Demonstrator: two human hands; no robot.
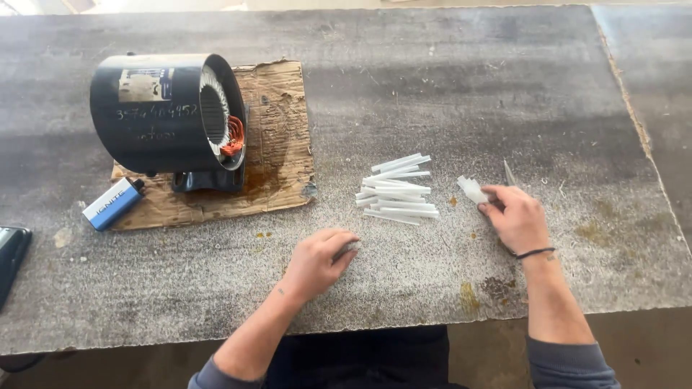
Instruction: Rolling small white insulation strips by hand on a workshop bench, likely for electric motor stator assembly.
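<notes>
- Head view: seen from above, a worn grey counter (pixel 447 86), stained and scuffed.
- Left hand (pixel 317 261) rested on the counter near the front edge, fingers curled and pinched on a small pale piece, mostly hidden under the fingertips.
- Right hand (pixel 517 216) lay further right, thumb and fingers closed on a short bundle of white strips (pixel 472 189) that jutted out to the left of the fingers.
- Worn on the right wrist, a dark band (pixel 535 253).
- Just beyond the right hand, a thin metal blade (pixel 509 173) lying on the counter; touching the fingers or not, could not tell.
- Between the two hands and a little further back, a loose pile of white strips (pixel 398 191), fanned and overlapping, apart from both hands.
- At the far left, a black motor housing (pixel 162 112) tipped on its side on a torn cardboard sheet (pixel 277 151), with copper windings (pixel 233 135) showing in its open end.
- Beside the cardboard's left corner, a blue and white lighter (pixel 112 204).
- At the left edge, a dark object (pixel 11 256), cut off by the frame.
</notes>
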